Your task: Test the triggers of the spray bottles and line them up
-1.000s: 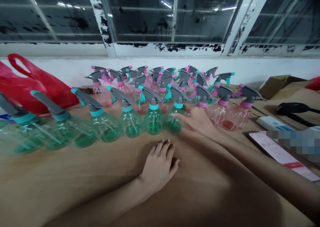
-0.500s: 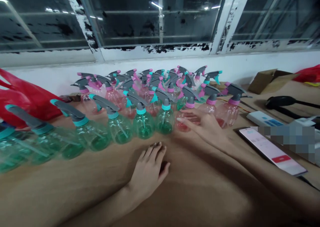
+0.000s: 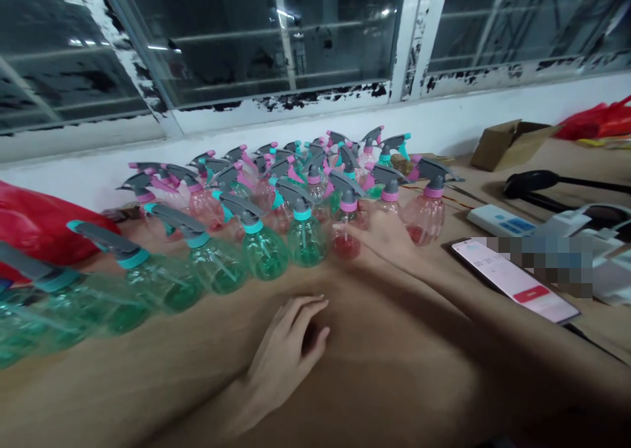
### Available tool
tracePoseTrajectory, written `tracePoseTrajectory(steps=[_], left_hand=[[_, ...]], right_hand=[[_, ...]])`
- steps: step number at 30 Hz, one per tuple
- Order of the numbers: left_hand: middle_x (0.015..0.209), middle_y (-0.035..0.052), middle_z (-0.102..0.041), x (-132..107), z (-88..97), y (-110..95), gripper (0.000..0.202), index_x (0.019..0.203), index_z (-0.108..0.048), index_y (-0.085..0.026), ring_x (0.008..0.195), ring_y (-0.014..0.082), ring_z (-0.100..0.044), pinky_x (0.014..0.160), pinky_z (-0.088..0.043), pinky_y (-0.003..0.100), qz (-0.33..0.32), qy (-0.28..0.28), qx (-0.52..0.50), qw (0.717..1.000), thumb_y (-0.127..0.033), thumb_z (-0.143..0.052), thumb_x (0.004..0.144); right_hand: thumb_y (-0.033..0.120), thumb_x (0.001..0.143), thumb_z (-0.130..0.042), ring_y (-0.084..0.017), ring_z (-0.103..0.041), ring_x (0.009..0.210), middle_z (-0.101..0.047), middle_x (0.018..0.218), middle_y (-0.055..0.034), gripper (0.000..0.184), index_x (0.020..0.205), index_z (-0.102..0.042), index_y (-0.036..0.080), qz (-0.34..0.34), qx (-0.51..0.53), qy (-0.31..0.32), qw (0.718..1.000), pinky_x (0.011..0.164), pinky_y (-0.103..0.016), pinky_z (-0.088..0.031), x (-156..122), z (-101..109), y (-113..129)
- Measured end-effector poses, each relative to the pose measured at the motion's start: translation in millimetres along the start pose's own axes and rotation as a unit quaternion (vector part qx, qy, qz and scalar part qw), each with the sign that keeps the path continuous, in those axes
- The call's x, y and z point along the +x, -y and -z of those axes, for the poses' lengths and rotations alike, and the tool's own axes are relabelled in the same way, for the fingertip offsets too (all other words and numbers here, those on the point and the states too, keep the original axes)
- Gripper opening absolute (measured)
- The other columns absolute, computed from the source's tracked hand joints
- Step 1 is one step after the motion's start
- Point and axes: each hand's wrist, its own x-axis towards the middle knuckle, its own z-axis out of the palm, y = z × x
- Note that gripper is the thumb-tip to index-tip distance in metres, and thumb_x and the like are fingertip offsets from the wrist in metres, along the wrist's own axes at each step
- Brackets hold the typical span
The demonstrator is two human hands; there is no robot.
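My right hand (image 3: 387, 231) is closed around a pink spray bottle (image 3: 346, 243), thumb across its front and fingers partly hidden behind it. This bottle stands upright at the right end of a front row, beside a green spray bottle (image 3: 306, 241) with a turquoise collar. Another pink spray bottle (image 3: 428, 217) stands to the right of my wrist. Nearer to me, my left hand (image 3: 283, 346) is by the wooden tabletop (image 3: 197, 369), its fingers loosely curved, thumb apart, nothing in it. More green spray bottles (image 3: 217, 264) run off to the left.
Behind the front row crowd several pink and green spray bottles (image 3: 210, 205). A red plastic bag (image 3: 49, 228) lies at the left. On the right are a lit phone (image 3: 517, 280), a white power strip (image 3: 500, 221), black headphones (image 3: 532, 185) and an open cardboard box (image 3: 507, 146).
The view has shifted, so the bottles sit further left. My right hand has closed around the front pink bottle. My left hand has turned, its fingers more curled.
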Motion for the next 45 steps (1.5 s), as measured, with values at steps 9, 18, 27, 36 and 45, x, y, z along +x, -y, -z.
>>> tracePoseTrajectory(steps=[9,18,27,36,45], left_hand=[[0.134,0.0098,-0.042,18,-19.9,-25,0.051,0.133,-0.032,-0.024,0.124,0.0255,-0.044,0.101,-0.040,0.048,0.073,-0.033,-0.102,0.992,-0.019,-0.052,0.087],[0.144,0.0149,-0.035,46,-30.9,-36,0.085,0.143,-0.017,-0.020,0.131,0.0322,-0.035,0.104,-0.034,0.053,0.107,-0.008,-0.163,0.981,-0.035,-0.069,0.077],[0.136,0.0118,-0.044,54,-35.9,-50,0.080,0.139,-0.028,-0.024,0.125,0.0335,-0.042,0.101,-0.036,0.054,0.053,0.041,-0.220,0.973,-0.034,-0.074,0.074],[0.126,0.0160,-0.051,62,-35.2,-63,0.068,0.127,-0.039,-0.017,0.119,0.0368,-0.047,0.099,-0.034,0.060,0.010,0.048,-0.212,0.976,-0.033,-0.070,0.069],[0.133,0.0172,-0.047,61,-37.3,-54,0.083,0.134,-0.032,-0.017,0.123,0.0363,-0.044,0.103,-0.030,0.059,0.008,0.047,-0.180,0.983,-0.042,-0.076,0.068]], right_hand=[[0.071,0.077,-0.046,-0.038,-0.067,0.075,-0.070,0.097,-0.0182,0.068,0.116,-0.057,0.015,0.014,-0.049,0.018,0.999,0.056,-0.042,-0.046,-27,14,-6],[0.071,0.077,-0.046,-0.032,-0.065,0.075,-0.069,0.081,-0.0108,0.059,0.094,-0.065,0.018,0.119,-0.061,0.057,0.989,0.059,-0.041,-0.046,-82,54,-5],[0.053,0.069,-0.071,-0.022,-0.061,0.081,-0.064,0.091,-0.0045,0.059,0.113,-0.054,0.017,0.145,0.158,0.110,0.971,0.072,-0.036,-0.049,-70,64,-12],[0.038,0.076,-0.071,-0.018,-0.062,0.086,-0.067,0.094,-0.0001,0.034,0.106,-0.061,0.025,0.151,0.373,0.075,0.913,0.079,-0.033,-0.049,-64,49,-5],[0.034,0.082,-0.065,-0.019,-0.066,0.096,-0.071,0.101,-0.0027,0.021,0.099,-0.064,0.022,0.126,0.411,0.083,0.899,0.090,-0.035,-0.049,-61,43,-1]])
